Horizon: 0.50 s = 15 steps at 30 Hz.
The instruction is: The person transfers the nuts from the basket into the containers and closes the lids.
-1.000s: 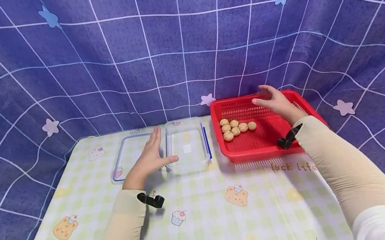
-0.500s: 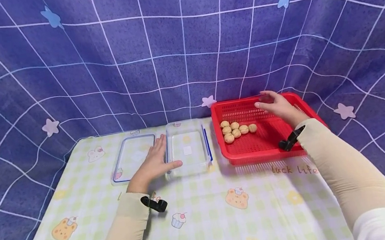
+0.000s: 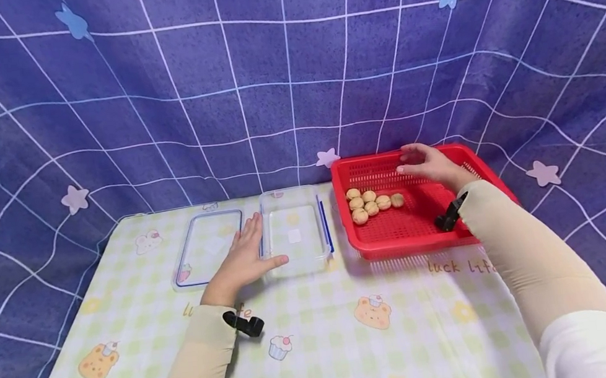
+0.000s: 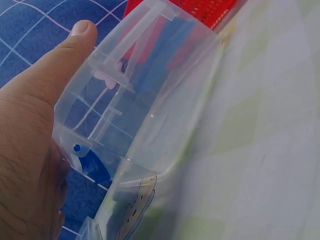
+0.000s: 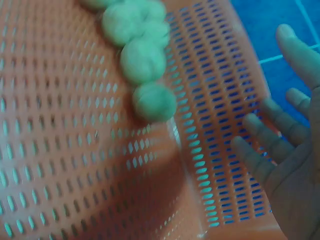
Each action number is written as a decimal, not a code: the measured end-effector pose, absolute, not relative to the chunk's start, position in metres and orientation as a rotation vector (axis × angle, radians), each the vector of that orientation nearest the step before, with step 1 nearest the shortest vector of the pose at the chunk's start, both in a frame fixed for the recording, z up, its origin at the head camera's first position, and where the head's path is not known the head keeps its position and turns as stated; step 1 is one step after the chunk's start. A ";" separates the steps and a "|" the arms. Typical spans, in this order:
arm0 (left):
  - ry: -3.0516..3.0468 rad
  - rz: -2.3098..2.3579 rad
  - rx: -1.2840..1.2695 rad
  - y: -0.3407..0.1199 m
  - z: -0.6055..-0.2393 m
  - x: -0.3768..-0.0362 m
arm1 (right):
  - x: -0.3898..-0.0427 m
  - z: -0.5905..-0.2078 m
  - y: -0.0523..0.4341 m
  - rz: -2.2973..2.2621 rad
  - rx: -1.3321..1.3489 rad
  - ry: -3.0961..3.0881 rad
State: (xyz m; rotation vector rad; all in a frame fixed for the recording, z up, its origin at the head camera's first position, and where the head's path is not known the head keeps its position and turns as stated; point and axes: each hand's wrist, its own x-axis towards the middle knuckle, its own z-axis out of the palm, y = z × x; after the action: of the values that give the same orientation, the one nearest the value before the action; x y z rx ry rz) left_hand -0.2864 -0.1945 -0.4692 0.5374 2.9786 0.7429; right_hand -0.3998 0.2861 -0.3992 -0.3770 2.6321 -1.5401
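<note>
A clear plastic container [image 3: 293, 232] stands empty on the table, with its blue-rimmed lid [image 3: 207, 247] lying flat to its left. My left hand [image 3: 244, 257] rests against the container's near-left corner, fingers straight along its left wall and thumb [image 4: 52, 67] laid along the front wall [image 4: 145, 115]. To the right sits a red mesh basket [image 3: 425, 225] holding several walnuts [image 3: 373, 201] in a cluster. My right hand [image 3: 427, 165] hovers over the basket's far part, fingers [image 5: 265, 150] spread and relaxed, holding nothing. The walnuts [image 5: 142, 60] lie apart from those fingers.
The table [image 3: 354, 345] wears a pale checked cloth with cartoon prints. A blue grid-patterned cloth [image 3: 269, 93] hangs behind and around it. Black wrist cameras [image 3: 245, 324] sit on both sleeves. The basket's corner [image 4: 200, 7] nearly touches the container.
My left hand has slid closer to the container, its thumb now along the front wall. My right hand has shifted slightly left over the basket.
</note>
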 end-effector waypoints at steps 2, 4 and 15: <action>2.979 0.747 0.544 -0.195 -0.469 -0.287 | -0.401 -0.403 0.286 -1.531 -0.367 2.604; 2.978 0.748 0.546 -0.195 -0.470 -0.286 | -0.402 -0.408 0.287 -1.507 -0.367 2.590; 2.995 0.724 0.545 -0.197 -0.470 -0.285 | -0.404 -0.430 0.290 -1.351 -0.361 2.524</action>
State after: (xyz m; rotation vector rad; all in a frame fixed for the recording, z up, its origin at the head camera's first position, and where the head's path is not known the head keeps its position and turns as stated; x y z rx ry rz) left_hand -0.2853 -0.1965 -0.4697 0.5445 2.9953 0.7244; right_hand -0.4036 0.2902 -0.4297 -0.3607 2.5241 -1.3515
